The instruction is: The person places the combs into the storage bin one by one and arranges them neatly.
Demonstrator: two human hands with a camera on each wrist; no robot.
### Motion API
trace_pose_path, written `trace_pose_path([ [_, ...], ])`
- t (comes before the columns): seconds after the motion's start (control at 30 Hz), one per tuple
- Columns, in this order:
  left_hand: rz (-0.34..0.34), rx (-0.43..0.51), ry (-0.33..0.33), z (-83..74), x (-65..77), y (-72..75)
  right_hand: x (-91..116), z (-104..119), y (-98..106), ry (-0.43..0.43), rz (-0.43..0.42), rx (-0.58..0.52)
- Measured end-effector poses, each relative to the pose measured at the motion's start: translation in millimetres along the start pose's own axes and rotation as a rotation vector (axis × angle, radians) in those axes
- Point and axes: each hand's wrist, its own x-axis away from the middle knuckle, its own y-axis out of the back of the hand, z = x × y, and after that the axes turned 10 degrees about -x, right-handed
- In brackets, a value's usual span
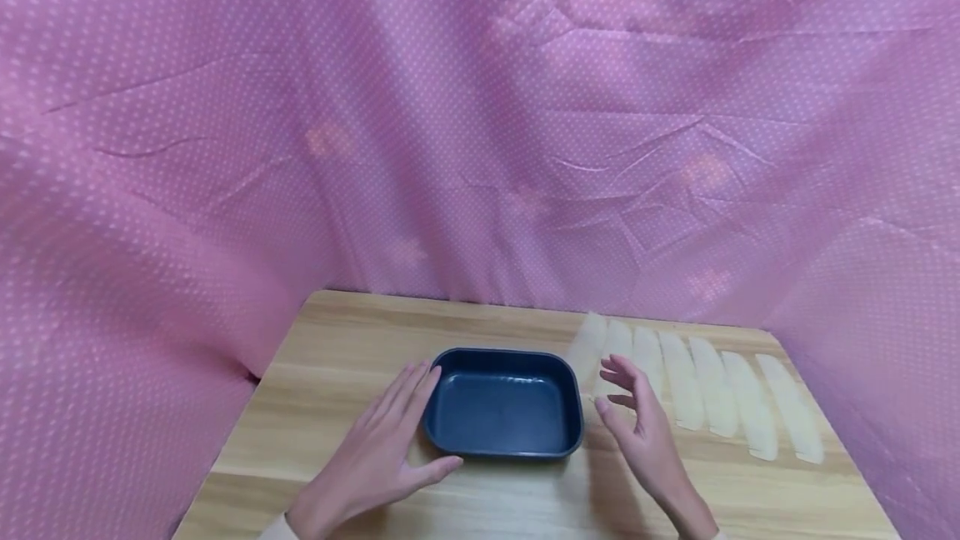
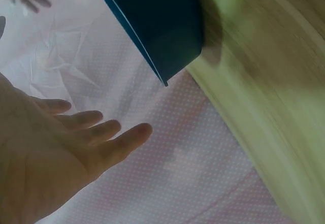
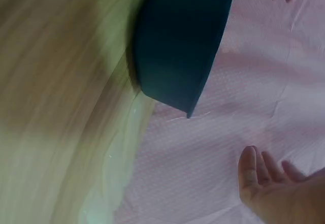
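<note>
A dark blue rectangular dish with rounded corners stands on the wooden table, bare inside. My left hand is beside its left side, fingers straight and thumb spread toward the near left corner. In the left wrist view, a gap shows between the left hand and the dish. To the right of the dish hovers my right hand, fingers loosely bent with nothing in them. The right wrist view shows the right hand apart from the dish.
Several pale, translucent long strips lie side by side across the right part of the wooden table. The leftmost strip reaches close to the dish's right side. Pink dotted cloth hangs behind the table and along both sides.
</note>
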Motion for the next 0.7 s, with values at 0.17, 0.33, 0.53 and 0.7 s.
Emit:
trace_pose_path([
  [0.17, 0.093, 0.067, 0.121, 1.0, -12.4, -4.1, -28, -23, 3, -0.234, -0.094, -0.046],
  [0.33, 0.122, 0.137, 0.195, 4.9, -22.6, -15.1, -54, -52, 4, -0.401, -0.077, 0.015],
  [0.53, 0.102, 0.176, 0.172, 8.8, -25.5, -28.9, -81, -74, 2, -0.495, -0.037, 0.131],
  [0.7, 0.131, 0.249, 0.227, 10.9, -26.9, -38.4, -95, -91, -12, -0.526, 0.006, 0.309],
])
